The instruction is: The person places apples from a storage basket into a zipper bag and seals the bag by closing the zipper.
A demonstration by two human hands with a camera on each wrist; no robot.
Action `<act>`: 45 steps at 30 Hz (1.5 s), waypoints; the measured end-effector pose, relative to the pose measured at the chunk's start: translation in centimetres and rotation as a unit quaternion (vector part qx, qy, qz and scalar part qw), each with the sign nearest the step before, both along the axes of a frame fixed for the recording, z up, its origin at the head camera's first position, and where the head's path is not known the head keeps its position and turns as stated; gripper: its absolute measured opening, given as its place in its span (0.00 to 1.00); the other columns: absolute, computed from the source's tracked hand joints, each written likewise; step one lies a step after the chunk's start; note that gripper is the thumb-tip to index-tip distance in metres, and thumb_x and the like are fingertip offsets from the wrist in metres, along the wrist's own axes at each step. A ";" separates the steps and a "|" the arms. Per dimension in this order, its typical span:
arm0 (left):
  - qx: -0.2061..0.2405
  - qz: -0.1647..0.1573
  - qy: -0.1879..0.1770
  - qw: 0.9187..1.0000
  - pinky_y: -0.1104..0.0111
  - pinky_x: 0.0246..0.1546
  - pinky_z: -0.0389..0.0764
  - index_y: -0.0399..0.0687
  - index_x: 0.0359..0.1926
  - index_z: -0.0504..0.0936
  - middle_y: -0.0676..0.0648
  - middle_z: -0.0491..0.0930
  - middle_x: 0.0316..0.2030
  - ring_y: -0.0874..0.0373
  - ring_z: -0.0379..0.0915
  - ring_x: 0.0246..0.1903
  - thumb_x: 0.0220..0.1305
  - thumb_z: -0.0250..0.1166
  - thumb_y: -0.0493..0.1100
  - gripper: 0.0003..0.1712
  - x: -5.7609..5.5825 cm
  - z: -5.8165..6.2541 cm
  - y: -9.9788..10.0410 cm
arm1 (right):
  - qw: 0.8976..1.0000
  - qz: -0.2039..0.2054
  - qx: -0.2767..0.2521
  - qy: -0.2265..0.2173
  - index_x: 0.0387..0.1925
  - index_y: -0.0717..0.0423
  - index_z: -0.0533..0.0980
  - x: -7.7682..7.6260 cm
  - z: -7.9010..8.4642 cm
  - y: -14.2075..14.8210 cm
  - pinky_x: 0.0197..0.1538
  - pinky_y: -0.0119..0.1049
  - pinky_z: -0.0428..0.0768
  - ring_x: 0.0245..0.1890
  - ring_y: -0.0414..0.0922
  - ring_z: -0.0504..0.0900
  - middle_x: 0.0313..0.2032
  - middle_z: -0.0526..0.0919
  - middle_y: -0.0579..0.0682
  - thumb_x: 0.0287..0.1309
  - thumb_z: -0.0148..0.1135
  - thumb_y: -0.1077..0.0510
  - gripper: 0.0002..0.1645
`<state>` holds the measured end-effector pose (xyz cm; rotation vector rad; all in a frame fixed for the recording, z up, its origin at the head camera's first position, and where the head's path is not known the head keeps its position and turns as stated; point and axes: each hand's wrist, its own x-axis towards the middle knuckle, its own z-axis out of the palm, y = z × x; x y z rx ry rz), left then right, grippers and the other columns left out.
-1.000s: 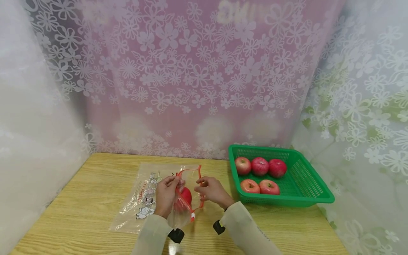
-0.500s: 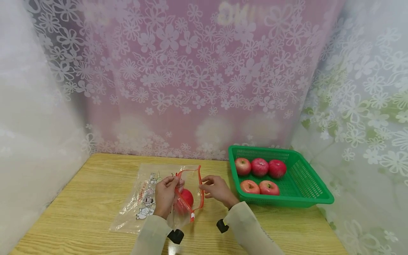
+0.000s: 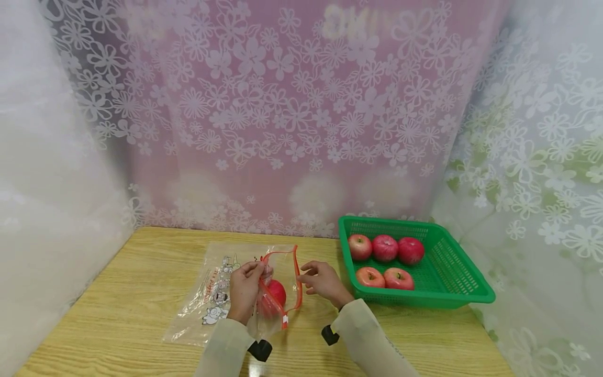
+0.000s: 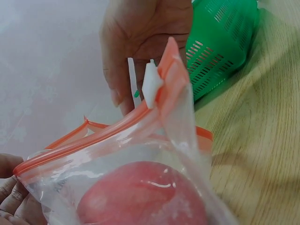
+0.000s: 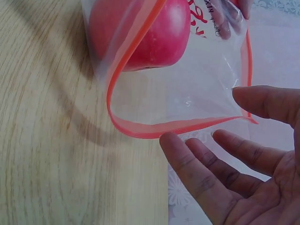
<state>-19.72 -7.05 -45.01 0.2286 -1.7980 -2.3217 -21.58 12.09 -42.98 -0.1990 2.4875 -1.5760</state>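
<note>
A clear zip bag (image 3: 194, 314) with an orange-red closure and printed cartoon animals lies on the table, its mouth spread and facing right. Inside it, close to the mouth, rests one red apple (image 3: 277, 293). My left hand (image 3: 244, 293) pinches the near side of the bag's rim between thumb and fingers. On the opposite side, my right hand (image 3: 325, 284) is held with fingers loosely spread and fingertips right at the orange rim (image 5: 164, 129); nothing is in its grasp. A white slider (image 4: 151, 85) sits at one end of the closure.
To the right, a green plastic basket (image 3: 452, 299) holds several apples (image 3: 385, 248) in two rows, with bare basket floor at its right. The wooden table (image 3: 141, 283) ends at a flower-patterned curtain (image 3: 301, 131) behind.
My right hand has drawn back to the right, from the bag's mouth to just outside its rim. The apple shows slightly farther right. My left hand keeps its hold.
</note>
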 end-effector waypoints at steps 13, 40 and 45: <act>0.005 0.001 -0.005 1.000 0.68 0.38 0.84 0.28 0.47 0.79 0.38 0.85 0.36 0.50 0.85 0.37 0.69 0.60 0.37 0.14 -0.1 -0.2 -0.1 | 1.000 -0.015 0.006 -0.020 0.51 0.71 0.73 -0.7 -1.4 0.0 0.39 0.47 0.85 0.37 0.57 0.81 0.38 0.79 0.60 0.59 0.65 0.62 0.21; -0.005 0.007 -0.014 1.000 0.68 0.38 0.84 0.28 0.47 0.80 0.38 0.85 0.37 0.51 0.85 0.37 0.68 0.60 0.37 0.14 0.0 0.2 -0.1 | 0.998 0.008 -0.025 -0.064 0.46 0.73 0.74 -1.3 -4.4 -0.1 0.33 0.46 0.86 0.22 0.44 0.82 0.30 0.79 0.56 0.60 0.61 0.66 0.15; -0.009 0.009 -0.012 1.000 0.68 0.37 0.84 0.28 0.45 0.80 0.38 0.85 0.35 0.54 0.84 0.35 0.68 0.60 0.36 0.13 0.0 0.1 -0.1 | 0.997 0.020 -0.027 -0.065 0.41 0.73 0.76 -1.3 -5.0 -0.1 0.31 0.45 0.86 0.20 0.45 0.82 0.25 0.81 0.56 0.60 0.62 0.66 0.11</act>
